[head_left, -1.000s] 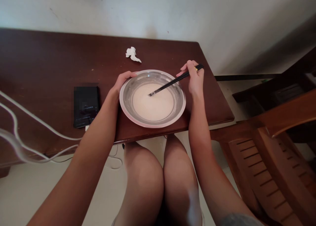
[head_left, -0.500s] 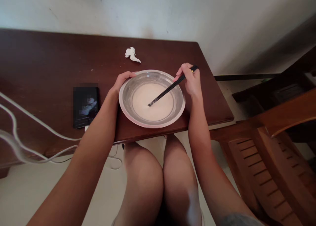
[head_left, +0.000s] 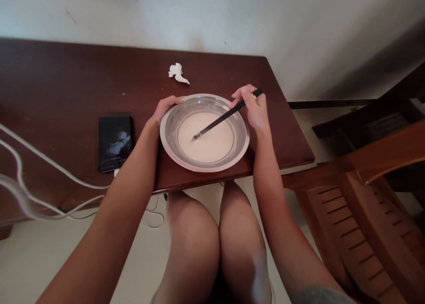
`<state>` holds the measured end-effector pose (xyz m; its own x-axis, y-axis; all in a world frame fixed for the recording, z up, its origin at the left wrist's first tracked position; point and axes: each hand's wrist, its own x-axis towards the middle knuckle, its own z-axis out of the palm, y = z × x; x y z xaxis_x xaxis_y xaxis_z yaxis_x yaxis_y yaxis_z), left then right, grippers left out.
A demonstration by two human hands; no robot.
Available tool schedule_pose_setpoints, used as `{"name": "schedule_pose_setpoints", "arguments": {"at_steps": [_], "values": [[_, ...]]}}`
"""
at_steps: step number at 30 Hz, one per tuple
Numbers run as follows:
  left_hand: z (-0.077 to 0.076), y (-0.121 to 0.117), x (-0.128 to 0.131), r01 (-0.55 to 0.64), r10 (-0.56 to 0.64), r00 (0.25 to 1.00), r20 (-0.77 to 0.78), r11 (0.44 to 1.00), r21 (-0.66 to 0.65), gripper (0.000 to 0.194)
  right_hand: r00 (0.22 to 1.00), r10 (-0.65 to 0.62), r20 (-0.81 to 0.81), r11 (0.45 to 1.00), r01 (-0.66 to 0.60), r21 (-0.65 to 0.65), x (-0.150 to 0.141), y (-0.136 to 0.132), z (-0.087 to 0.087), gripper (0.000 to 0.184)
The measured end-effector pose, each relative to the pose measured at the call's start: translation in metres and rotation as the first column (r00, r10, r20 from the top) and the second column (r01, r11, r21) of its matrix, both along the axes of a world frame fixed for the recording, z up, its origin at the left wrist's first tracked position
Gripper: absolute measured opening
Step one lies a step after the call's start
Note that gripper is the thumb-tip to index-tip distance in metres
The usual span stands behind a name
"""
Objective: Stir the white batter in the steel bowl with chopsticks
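A wide metal bowl rests on the dark wooden table near its front edge. Inside it lies a pale, creamy liquid. My left hand grips the bowl's left rim, fingers along the far side. Black chopsticks with gold bands slant down from my right hand, which is closed around their upper part. Their whitened lower ends reach the liquid left of the bowl's middle, slightly blurred by motion.
Crumpled white tissue lies behind the bowl. A phone with a lit screen is left of my left forearm. White cables loop at the far left. A wooden chair stands at the right, and a pale wall backs the table.
The chopstick tips have moved left through the liquid, and my right hand has shifted slightly left with them. My left hand and the bowl have stayed put.
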<state>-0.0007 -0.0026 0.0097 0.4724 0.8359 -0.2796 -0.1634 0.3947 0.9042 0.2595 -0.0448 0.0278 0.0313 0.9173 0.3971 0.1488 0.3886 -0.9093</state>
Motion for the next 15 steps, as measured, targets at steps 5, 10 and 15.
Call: {"name": "schedule_pose_setpoints", "arguments": {"at_steps": [5, 10, 15], "values": [[0.0009, -0.0012, 0.0005, 0.005, -0.003, 0.999, -0.048, 1.000, 0.030, 0.045, 0.982, -0.181, -0.063, 0.982, 0.184, 0.043, 0.0079, 0.0032, -0.0017, 0.052], [-0.0032, 0.0017, -0.0015, 0.023, -0.018, 0.997, -0.082, 0.998, 0.067, 0.047, 1.000, -0.004, 0.005, 1.000, 0.004, -0.028, 0.0024, 0.0004, -0.0013, 0.048], [-0.0057, 0.0040, -0.0021, 0.016, -0.012, 0.998, -0.065, 0.998, 0.060, 0.045, 0.993, -0.110, -0.044, 0.993, 0.111, 0.033, 0.0062, 0.0021, -0.0009, 0.049]]}}
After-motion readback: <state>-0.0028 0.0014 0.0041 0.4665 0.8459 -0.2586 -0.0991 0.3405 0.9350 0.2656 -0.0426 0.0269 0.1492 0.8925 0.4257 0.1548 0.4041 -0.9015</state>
